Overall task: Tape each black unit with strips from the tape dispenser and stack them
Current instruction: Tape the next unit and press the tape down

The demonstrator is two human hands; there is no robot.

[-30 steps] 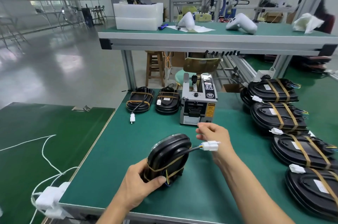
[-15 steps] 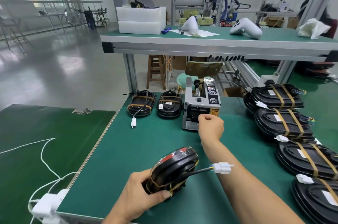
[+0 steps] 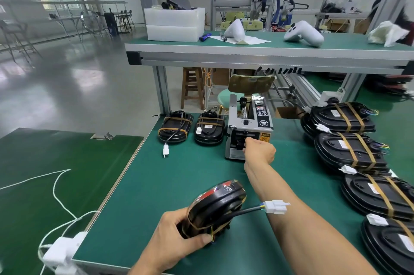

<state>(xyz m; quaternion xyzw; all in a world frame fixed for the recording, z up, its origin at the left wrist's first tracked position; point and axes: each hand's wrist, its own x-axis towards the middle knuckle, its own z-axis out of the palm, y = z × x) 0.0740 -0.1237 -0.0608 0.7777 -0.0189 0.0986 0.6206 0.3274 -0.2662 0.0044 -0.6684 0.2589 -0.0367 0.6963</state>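
Single view, head-worn wide-angle cam, no second view to overlap. Looks forward and down across the green-matted workbench [image 3: 156,185] from its near edge. Both forearms enter from the bottom of frame; left hand [image 3: 177,241] sits close to the lens, right hand [image 3: 259,151] further out at the grey box-shaped tape dispenser [image 3: 248,126] mid-frame. Raised green-topped metal shelf [image 3: 246,50] crosses the upper frame, facing the camera. Grey shop floor fills the left side. Straight edges bow near the frame borders.
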